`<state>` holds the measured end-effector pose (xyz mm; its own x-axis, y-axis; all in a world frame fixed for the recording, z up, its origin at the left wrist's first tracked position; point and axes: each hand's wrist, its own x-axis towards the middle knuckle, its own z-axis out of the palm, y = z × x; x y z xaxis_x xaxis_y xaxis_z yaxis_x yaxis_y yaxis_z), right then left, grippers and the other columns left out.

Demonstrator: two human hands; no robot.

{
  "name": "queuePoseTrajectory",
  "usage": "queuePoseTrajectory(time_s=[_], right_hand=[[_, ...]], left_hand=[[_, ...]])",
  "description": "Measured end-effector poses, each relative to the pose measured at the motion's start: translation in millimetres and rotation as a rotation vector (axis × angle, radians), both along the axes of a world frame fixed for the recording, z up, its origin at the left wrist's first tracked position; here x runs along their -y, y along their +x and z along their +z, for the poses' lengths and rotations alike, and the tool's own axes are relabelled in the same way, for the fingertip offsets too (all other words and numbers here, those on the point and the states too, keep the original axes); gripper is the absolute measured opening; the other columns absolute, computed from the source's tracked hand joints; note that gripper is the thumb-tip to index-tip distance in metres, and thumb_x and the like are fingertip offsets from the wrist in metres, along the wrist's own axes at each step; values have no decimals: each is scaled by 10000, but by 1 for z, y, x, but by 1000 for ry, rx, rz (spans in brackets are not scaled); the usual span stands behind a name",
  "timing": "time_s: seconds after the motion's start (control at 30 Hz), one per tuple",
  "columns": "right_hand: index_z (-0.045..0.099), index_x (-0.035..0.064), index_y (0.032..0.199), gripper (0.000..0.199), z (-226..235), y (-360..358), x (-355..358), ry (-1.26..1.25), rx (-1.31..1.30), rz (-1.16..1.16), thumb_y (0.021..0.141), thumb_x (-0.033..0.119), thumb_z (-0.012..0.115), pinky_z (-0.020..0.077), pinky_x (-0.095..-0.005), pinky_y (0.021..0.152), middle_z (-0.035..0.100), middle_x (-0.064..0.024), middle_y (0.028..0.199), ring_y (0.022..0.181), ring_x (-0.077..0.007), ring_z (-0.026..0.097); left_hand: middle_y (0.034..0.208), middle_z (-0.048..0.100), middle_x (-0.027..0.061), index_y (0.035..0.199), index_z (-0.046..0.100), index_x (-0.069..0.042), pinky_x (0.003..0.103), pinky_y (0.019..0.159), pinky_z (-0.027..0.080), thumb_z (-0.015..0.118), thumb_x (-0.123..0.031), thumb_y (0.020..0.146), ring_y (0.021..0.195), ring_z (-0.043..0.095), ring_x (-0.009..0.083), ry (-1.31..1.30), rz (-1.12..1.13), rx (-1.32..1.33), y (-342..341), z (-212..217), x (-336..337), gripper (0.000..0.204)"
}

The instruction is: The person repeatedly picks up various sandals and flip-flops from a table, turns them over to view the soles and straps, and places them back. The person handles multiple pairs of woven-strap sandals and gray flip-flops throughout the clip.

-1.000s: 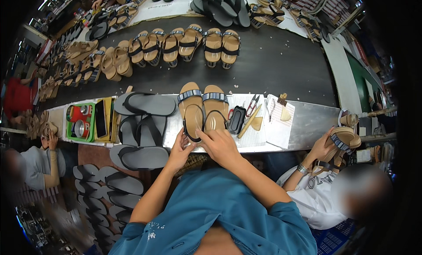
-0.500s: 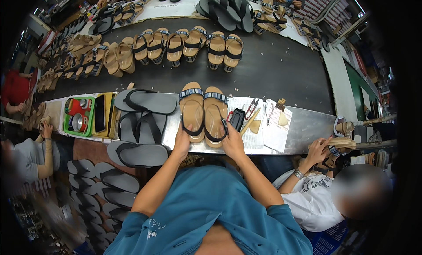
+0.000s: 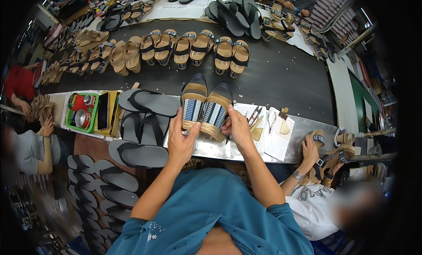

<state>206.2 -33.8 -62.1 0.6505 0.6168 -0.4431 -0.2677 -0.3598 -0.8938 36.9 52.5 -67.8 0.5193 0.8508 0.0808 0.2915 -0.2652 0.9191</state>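
Observation:
A pair of wedge sandals is held up over the metal table edge, tipped so that their blue-and-white striped heels and soles face me. Around the left wedge sandal (image 3: 192,110) my left hand (image 3: 182,136) is closed, its thumb lying across the lower rim. My right hand (image 3: 239,128) grips the right wedge sandal (image 3: 214,114) at its outer side, with some fingers hidden behind it. The two sandals touch or nearly touch each other. Their tan footbeds are turned away from me.
Grey flip-flops (image 3: 147,103) lie left of my hands, with a green tray (image 3: 93,118) of small cans and a dark phone (image 3: 103,110) beyond. Red-handled snips (image 3: 254,115) rest on white paper. Finished-looking sandals (image 3: 200,47) line the dark conveyor. A co-worker's hand (image 3: 310,153) handles sandals at right.
My hands have turned the pair over: footbeds and straps faced up before, and the striped heels show now. The co-worker at right has shifted hands around a sandal.

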Motion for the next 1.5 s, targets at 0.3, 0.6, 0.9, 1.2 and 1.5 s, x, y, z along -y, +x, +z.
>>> queuePoseTrajectory(time_s=[0.3,0.6,0.9,1.2,1.5], right_hand=[[549,47,812,496,-3,-8,7,50,10,10,1017,492,469,521,-251,569,498,-26,713,607,-126,589],[581,15,817,503,-12,-13,17,119,5,-37,1024,462,479,496,-247,575,531,-39,690,620,-114,576],[633,-38,1078,266,-1,-14,43,363,835,260,976,123,447,468,-397,738,587,-196,914,839,-358,602],[612,-24,1143,290,-76,-13,67,-218,504,486,933,168,556,500,-458,766,654,-286,913,863,-442,648],[715,5,1010,236,132,-7,18,523,1145,162,825,149,744,488,-408,878,693,-127,935,920,-295,646]], left_hand=[[1307,496,216,1476,328,59,324,839,566,655,-317,945,1117,597,261,-18,-8,80,-7,-6,9,729],[1326,503,244,1491,301,63,354,900,534,649,-287,946,1164,588,293,-22,-52,87,-15,-12,11,735],[1241,581,240,1384,423,91,336,845,546,652,-249,942,1032,654,285,0,92,111,-32,-7,-16,603],[825,657,40,1184,609,25,229,587,467,653,-231,921,624,545,62,217,259,232,-54,47,-60,370],[981,656,60,1150,572,57,224,783,494,501,-277,994,856,606,74,-397,-143,609,-31,95,-40,374]])
